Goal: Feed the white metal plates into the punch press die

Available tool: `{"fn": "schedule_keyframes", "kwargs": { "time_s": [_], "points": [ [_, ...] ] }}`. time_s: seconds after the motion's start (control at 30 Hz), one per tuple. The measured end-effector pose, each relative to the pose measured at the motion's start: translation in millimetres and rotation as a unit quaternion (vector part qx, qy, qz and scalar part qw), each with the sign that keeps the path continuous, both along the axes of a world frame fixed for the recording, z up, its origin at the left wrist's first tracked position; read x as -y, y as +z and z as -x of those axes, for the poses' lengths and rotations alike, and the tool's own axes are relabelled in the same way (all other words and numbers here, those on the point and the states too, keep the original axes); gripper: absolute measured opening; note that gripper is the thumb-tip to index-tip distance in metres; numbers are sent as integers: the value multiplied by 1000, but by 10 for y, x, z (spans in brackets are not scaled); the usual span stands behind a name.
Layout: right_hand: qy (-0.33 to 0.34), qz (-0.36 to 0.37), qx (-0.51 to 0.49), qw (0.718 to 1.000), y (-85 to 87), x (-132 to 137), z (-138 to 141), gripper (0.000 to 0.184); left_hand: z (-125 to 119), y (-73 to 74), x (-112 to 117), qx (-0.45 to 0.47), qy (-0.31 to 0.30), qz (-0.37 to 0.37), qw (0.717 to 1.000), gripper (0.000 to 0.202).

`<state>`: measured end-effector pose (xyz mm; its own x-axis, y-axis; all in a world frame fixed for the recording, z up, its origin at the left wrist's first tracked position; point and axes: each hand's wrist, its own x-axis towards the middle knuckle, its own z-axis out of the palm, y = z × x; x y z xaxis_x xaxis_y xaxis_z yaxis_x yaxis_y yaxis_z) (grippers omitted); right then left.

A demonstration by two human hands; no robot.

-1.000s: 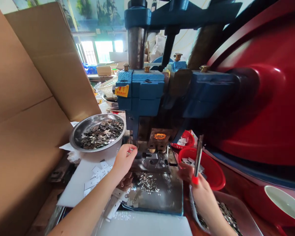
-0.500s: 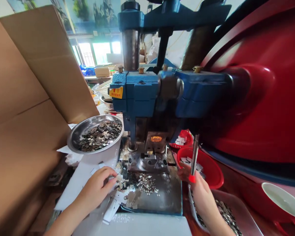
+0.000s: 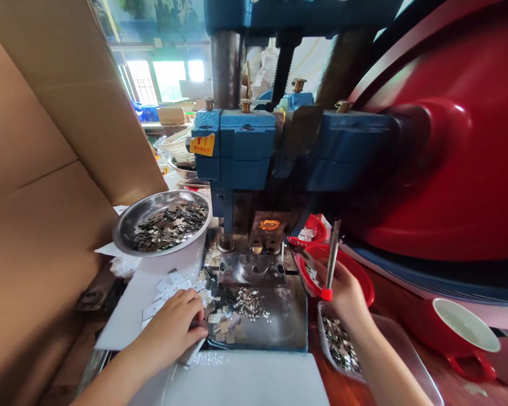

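My left hand (image 3: 180, 321) is closed at the left edge of the press bed, with a thin flat metal piece pinched between thumb and fingers. Under and beside it lie pale flat metal pieces (image 3: 173, 283). My right hand (image 3: 347, 286) is over the red basin (image 3: 366, 282), right of the press. Its fingers are blurred and partly hidden by a metal rod with a red end (image 3: 332, 256); I cannot tell whether it grips the rod. Between the hands stands the blue press (image 3: 248, 149), its steel die (image 3: 254, 270) in front. Small shiny scraps (image 3: 250, 304) lie on the bed.
A steel bowl (image 3: 125, 237) of flat metal pieces stands at left, beside tall cardboard (image 3: 34, 225). On the right are a large red flywheel (image 3: 457, 186), a smaller red basket (image 3: 322, 230), a clear tub (image 3: 400, 344) with metal pieces and a red mug (image 3: 427, 321).
My left hand has moved down to the pale pieces and closed. My right hand has moved up towards the red basin. A dark piece seen on the die is gone; the view has shifted.
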<state>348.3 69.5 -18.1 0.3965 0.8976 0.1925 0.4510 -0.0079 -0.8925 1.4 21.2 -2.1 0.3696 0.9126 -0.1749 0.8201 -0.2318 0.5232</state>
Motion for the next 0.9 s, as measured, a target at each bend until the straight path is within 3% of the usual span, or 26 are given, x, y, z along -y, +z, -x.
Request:
{"fn": "schedule_keyframes", "kwargs": {
  "time_s": [0.07,0.1,0.17,0.23,0.3,0.43,0.57,0.67,0.8,0.9],
  "points": [
    [-34,17,39,999,-22,150,-98,31,-6,15,-4,20,13,18,1000,8],
    [-16,24,71,997,-38,205,-73,31,-16,27,-7,31,20,29,999,10],
    [88,22,148,985,-71,267,105,25,-52,55,-16,55,36,45,997,11],
    [233,19,238,943,-94,275,368,24,-102,78,-28,86,55,52,993,13],
    [289,36,320,901,-104,259,598,24,-156,83,-37,123,79,59,988,17],
    [284,58,411,864,-114,241,737,22,-243,30,-36,244,128,134,952,31],
    [251,-28,369,894,-75,163,687,20,-335,-43,-38,375,168,236,881,47],
    [211,-108,355,904,17,6,748,23,-425,-65,-76,430,187,265,842,48],
    [175,-153,424,876,114,-148,853,22,-530,-35,-155,433,233,248,835,42],
    [180,-165,458,854,80,-144,823,25,-583,-1,-199,429,226,235,842,42]
  ]
}}
